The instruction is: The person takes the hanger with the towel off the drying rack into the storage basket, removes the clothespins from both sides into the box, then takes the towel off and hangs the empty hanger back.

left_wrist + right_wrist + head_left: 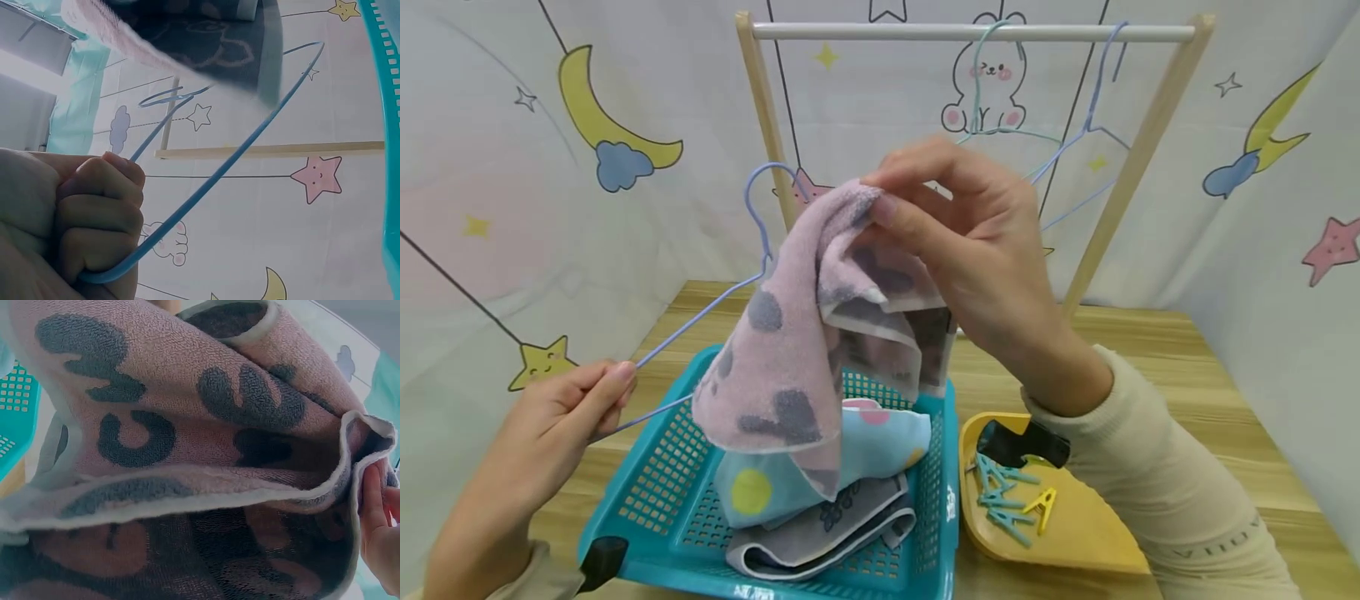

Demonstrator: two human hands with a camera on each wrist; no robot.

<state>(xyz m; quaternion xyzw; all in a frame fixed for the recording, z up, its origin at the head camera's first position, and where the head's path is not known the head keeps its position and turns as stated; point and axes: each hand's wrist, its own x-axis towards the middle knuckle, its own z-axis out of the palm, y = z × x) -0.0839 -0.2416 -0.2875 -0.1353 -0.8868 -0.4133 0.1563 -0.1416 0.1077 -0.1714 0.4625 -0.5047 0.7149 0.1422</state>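
Note:
My right hand pinches one edge of a pink towel with grey patches, which hangs in folds above the basket. In the right wrist view the towel fills most of the picture, its white hem running to the fingers. At the left, my left hand grips one end of a blue-violet clothes hanger. The left wrist view shows curled fingers round the hanger's end. The towel covers part of the hanger; whether they touch I cannot tell.
A teal basket below holds a light blue towel and a folded grey towel. Right of it, a yellow tray carries several clothes pegs. Behind stands a rack with two hangers.

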